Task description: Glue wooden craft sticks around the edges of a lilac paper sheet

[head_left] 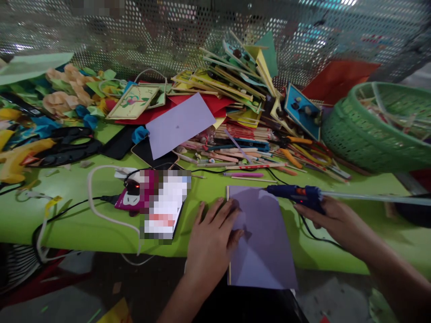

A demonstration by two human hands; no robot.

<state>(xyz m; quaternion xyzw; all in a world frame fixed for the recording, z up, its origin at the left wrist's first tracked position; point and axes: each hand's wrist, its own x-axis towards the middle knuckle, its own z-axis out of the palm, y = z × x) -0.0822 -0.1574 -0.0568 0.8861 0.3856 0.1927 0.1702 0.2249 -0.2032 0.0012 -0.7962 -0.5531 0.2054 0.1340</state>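
Note:
A purple sheet of card [262, 251] lies on the green table and hangs over its front edge. A thin pale strip [229, 269] runs along its left side. My left hand [215, 233] rests over that left edge, fingers stretched out and thumb on the card. My right hand [332, 220] is wrapped around a blue hot glue gun [299, 192] with a small red light. A long clear glue stick [370, 198] sticks out of its back. The gun's nozzle is at the card's top edge; whether it touches is hard to tell.
Left of the card are a phone [168, 206] and a magenta power strip [129, 197] with cables. Behind lie a lilac sheet [182, 123], pencils [232, 154], scissors [313, 152] and piled decorated cards [229, 85]. A green basket [373, 130] stands right.

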